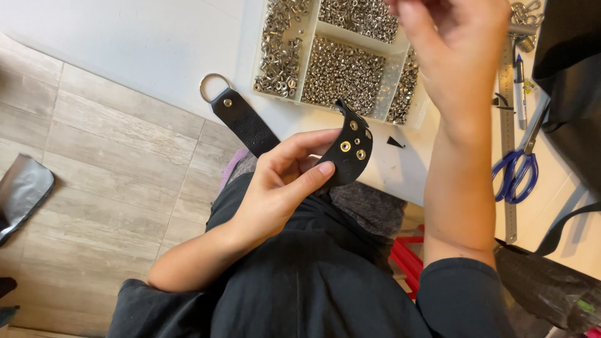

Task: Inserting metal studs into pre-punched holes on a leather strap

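Your left hand (282, 188) pinches the strap (350, 147); your right hand (454, 44), fingers blurred so grip unclear, is over the rivet tray (313, 31). Setting a rivet calls for a steady strap.

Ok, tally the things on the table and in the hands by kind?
Black leather straps: 2 (one in the left hand at, one with a ring)
Compartment box of metal eyelets: 1
Blue scissors: 1
Steel ruler: 1
Pen: 1
Total: 6

The white tabletop (156, 50) left of the compartment box of metal eyelets (341, 53) lies open. To the right, a steel ruler (508, 125), pen (519, 81) and blue-handled scissors (518, 169) crowd the path.
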